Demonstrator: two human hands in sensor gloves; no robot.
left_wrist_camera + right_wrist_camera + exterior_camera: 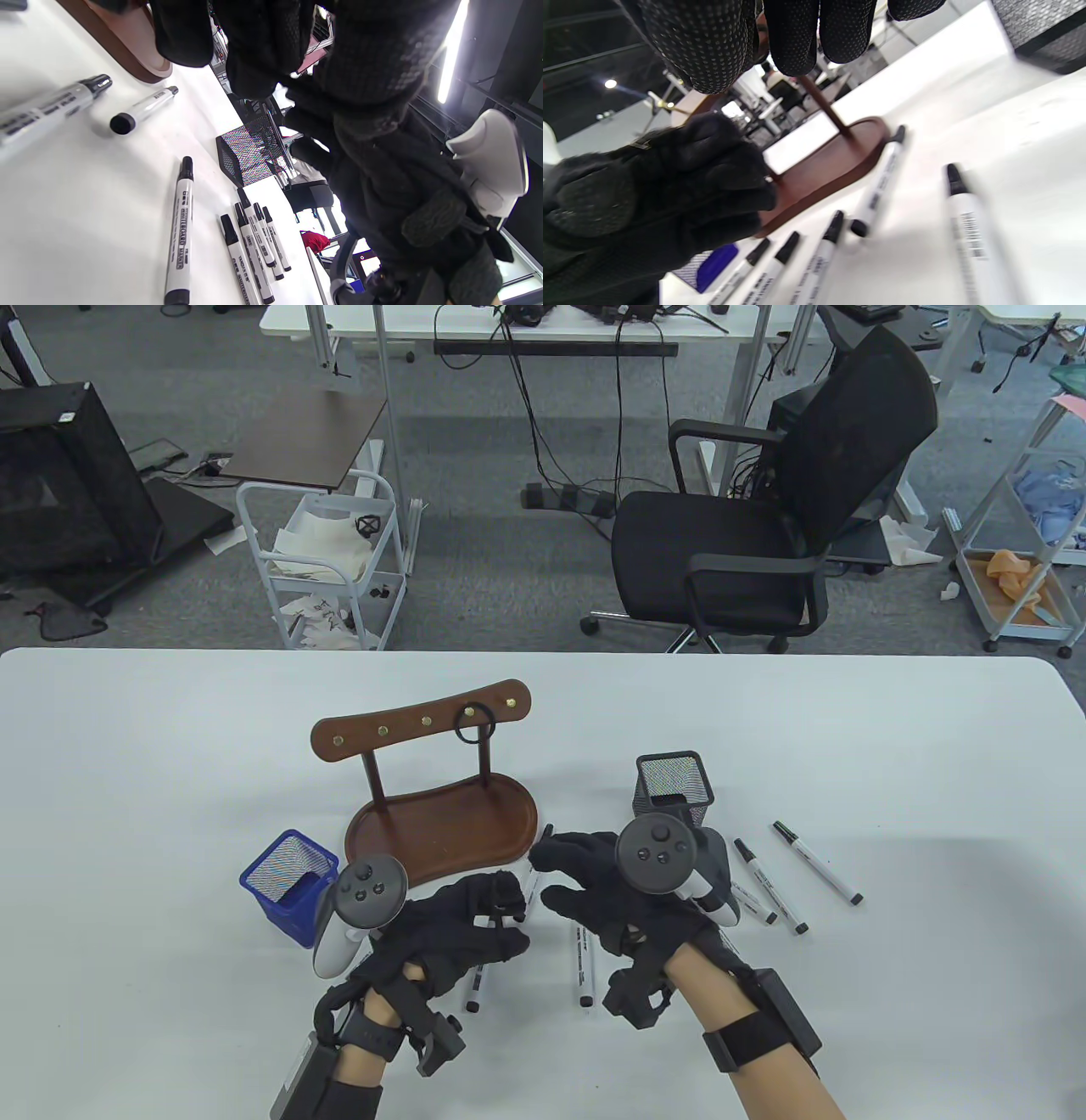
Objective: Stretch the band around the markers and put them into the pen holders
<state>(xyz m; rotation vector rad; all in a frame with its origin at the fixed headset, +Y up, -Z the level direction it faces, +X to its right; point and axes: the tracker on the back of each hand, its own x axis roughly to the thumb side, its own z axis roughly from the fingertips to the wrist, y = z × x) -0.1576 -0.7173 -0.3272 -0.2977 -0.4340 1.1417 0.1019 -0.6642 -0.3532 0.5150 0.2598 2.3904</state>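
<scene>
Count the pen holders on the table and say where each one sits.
2. A blue mesh pen holder stands left of the wooden stand, behind the left hand. A black mesh pen holder stands right of the stand, just behind the right hand.

You see white markers (584, 965) with black caps, a blue holder (288, 885), a black mesh holder (674, 786), a brown stand (441, 823).

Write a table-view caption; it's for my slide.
Gloved left hand grips markers beside wooden hook stand; right hand hovers nearby.
</scene>
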